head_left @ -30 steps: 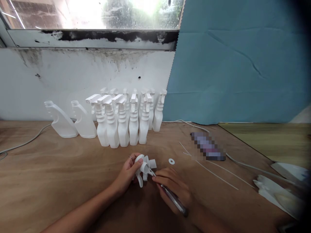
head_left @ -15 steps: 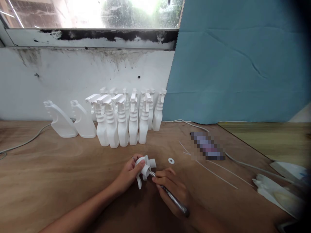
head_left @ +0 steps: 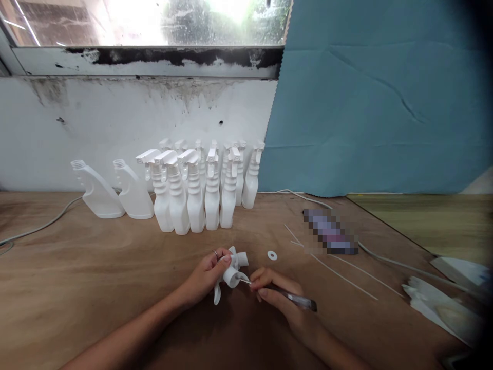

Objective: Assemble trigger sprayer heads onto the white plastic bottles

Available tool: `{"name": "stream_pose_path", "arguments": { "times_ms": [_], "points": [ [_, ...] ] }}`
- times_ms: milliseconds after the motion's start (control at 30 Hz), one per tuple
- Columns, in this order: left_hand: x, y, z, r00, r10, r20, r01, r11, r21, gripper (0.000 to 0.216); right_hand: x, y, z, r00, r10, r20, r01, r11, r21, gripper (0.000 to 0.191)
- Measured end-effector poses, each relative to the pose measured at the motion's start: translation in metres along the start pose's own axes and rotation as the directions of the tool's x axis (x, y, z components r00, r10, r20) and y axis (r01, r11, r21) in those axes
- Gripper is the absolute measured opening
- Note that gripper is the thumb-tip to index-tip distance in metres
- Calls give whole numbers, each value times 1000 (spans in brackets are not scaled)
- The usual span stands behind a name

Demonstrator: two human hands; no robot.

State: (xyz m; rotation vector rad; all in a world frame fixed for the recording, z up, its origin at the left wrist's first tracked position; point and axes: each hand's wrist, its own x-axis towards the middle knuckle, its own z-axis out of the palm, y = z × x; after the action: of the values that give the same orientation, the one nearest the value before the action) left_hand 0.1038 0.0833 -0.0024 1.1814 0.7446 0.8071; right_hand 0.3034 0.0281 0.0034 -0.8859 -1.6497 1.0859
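Over the table's near middle, my left hand (head_left: 210, 272) is closed on a white trigger spray head (head_left: 231, 276), its round collar facing right and its trigger lever hanging down. My right hand (head_left: 279, 290) pinches a slim silver hand tool (head_left: 295, 299) with a dark rear end. The tool's thin tip reaches into the collar opening; what it touches inside is hidden. A flat white ring washer (head_left: 272, 255) lies on the wood just beyond my right hand.
White spray bottles (head_left: 195, 205) with heads stand grouped near the wall, beside two headless bottles (head_left: 134, 198) on the left. Thin white tubes (head_left: 342, 277), a blurred-out phone-like object (head_left: 330, 232), a grey cable (head_left: 393, 264) and a plastic bag (head_left: 439, 306) lie to the right.
My right hand has shifted slightly right, and the tool now lies at a flatter angle. The spray head has turned a little in my left hand.
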Motion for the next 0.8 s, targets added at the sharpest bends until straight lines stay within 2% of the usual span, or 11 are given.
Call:
{"name": "stream_pose_path", "arguments": {
  "times_ms": [67,133,300,367,433,500,567,600,667,733,800],
  "points": [
    [0,1,1,1000,-3,-10,3,1000,-24,49,1,0,0,999,23,28,-24,999,37,14],
    [0,3,1,999,-5,-32,3,999,-54,49,2,0,1,998,-14,67,14,1000,6,15],
    [1,4,1,996,-3,-84,-6,995,-102,47,4,-2,4,969,-191,160,226,942,-248,21],
    [1,2,1,995,4,-98,-16,993,-116,45,5,-1,7,936,-311,166,352,831,-431,28],
    [1,-1,1,994,9,-110,-23,992,-128,44,7,1,9,874,-439,207,470,660,-587,33],
    [1,-3,2,992,12,-127,-29,991,-132,44,10,4,11,793,-537,290,573,492,-656,34],
    [1,-4,2,988,21,-152,-40,991,-125,45,11,8,10,739,-585,335,621,399,-675,31],
    [0,-4,1,986,30,-166,-50,992,-118,47,12,9,8,737,-592,327,618,393,-681,31],
    [-2,-1,-2,978,66,-198,-85,993,-87,49,11,11,2,771,-581,261,566,438,-698,33],
    [-4,3,-9,962,123,-242,-129,992,-11,48,9,12,-8,818,-551,163,486,513,-708,36],
    [-6,6,-18,937,189,-294,-152,978,146,44,7,11,-20,867,-494,57,391,607,-691,35]
  ]
}}
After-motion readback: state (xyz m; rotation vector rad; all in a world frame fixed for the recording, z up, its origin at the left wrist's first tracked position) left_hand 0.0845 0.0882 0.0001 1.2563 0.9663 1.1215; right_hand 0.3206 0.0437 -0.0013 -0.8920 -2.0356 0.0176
